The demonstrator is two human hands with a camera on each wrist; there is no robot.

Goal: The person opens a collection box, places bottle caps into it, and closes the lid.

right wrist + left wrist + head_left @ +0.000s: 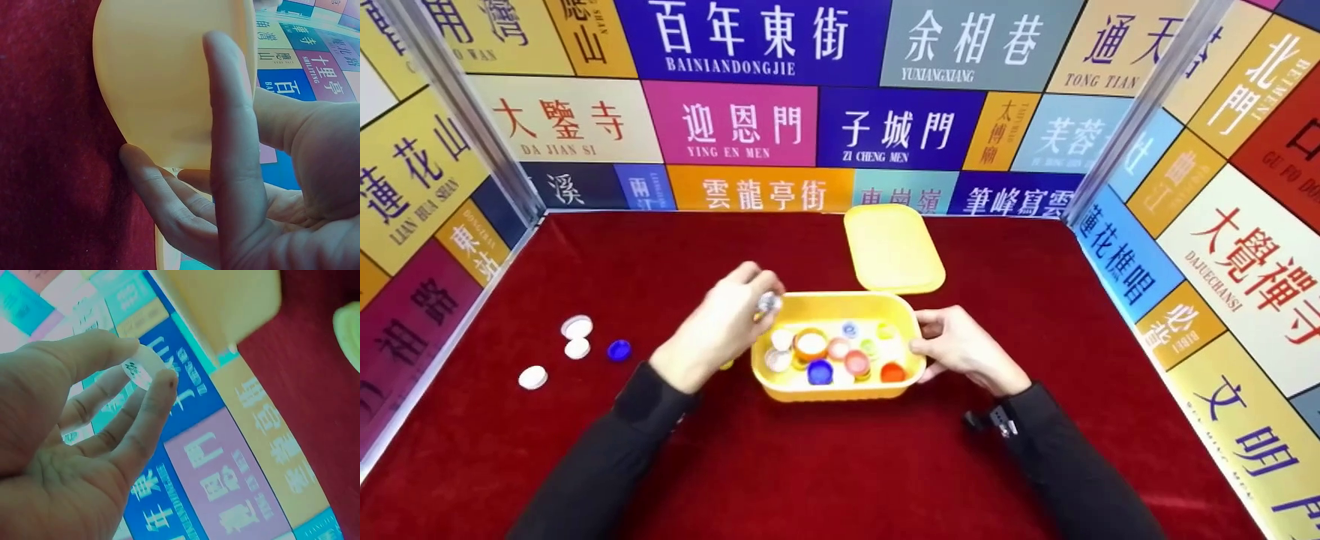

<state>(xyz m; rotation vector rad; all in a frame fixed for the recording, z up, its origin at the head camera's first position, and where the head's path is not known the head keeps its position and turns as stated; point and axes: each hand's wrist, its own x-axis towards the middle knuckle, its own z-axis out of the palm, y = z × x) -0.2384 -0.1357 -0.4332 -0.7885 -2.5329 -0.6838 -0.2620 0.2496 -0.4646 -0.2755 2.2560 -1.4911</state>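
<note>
My left hand [721, 321] is over the left end of a yellow plastic container [840, 394], pinching a whitish bottle cap [769, 302] between thumb and fingertips. In the left wrist view that round cap [136, 367] shows small dark marks on its face. At the container's right end, my right hand [971, 351] grips the side wall and rim, with fingers [169, 202] spread along the outside. Inside the container lie several caps, among them a blue cap [820, 372], a red cap [893, 373] and an orange-rimmed white cap [811, 344].
A yellow lid [894, 247] lies behind the container on the dark red cloth [840, 472]. To the left are several loose caps, including a blue one [619, 350] and a white one [532, 377]. Panels with printed lettering [735, 124] wall the table's back and sides.
</note>
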